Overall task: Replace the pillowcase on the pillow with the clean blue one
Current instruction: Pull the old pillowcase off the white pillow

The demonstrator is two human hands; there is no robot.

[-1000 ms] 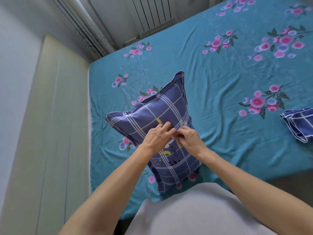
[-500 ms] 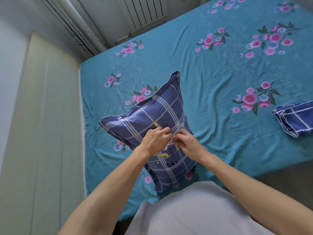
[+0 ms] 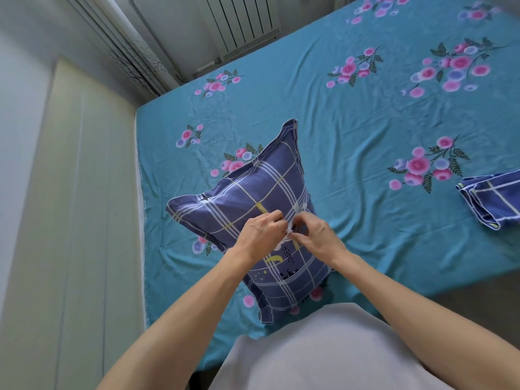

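Blue checked cloth covers the pillow (image 3: pixel 253 212), which lies on the near left part of the bed (image 3: pixel 365 114). My left hand (image 3: pixel 260 233) and right hand (image 3: pixel 316 235) both pinch the case at its middle, where I judge the opening is. I should spread this opening wide before pulling. A folded pillowcase (image 3: pixel 495 198) waits far right.

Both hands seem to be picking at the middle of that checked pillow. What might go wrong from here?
Two risks, judged from the head view. The left hand and right hand pinch a small spot on the pillow; tugging hard there could strain the fabric or closure. The pillow also sits near the bed edge, so a strong pull may drag it off. The folded pillowcase lies far right, a stretch away.
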